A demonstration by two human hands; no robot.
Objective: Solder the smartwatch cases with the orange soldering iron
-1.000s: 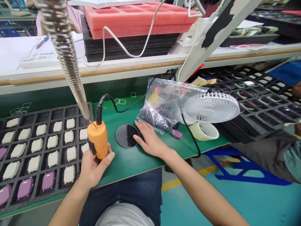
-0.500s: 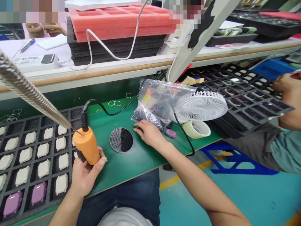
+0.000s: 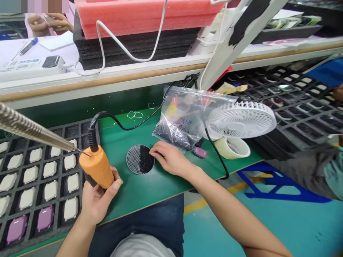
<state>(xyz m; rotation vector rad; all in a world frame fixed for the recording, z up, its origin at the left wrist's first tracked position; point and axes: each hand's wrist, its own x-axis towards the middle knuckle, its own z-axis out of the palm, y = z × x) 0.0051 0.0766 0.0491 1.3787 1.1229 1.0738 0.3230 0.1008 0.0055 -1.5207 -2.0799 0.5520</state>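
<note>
My left hand point(image 3: 98, 200) is wrapped round an orange electric screwdriver point(image 3: 97, 166), whose black cable rises from its top and which hangs from a metal spring point(image 3: 40, 129). The screwdriver's tip is hidden below my hand. My right hand point(image 3: 170, 157) is at the right rim of a round perforated dish point(image 3: 132, 159), its thumb and fingertips pressed together. Whatever lies between them is too small to make out. Tiny black screw-like pieces point(image 3: 146, 162) fill the dish's right half. Behind my right hand lies a clear plastic bag point(image 3: 184, 123) with dark contents.
To the left, a black foam tray point(image 3: 57, 189) holds several white and purple watch-like cases. A purple piece point(image 3: 200, 152), a tape roll point(image 3: 233, 148) and a white fan point(image 3: 241, 121) stand to the right, beside a black cable. A co-worker's sleeve point(image 3: 302, 167) shows at far right.
My right hand has moved left to the dish's rim, its fingertips closing together. My left hand keeps its hold on the screwdriver. The co-worker's hand at right has mostly left the view.
</note>
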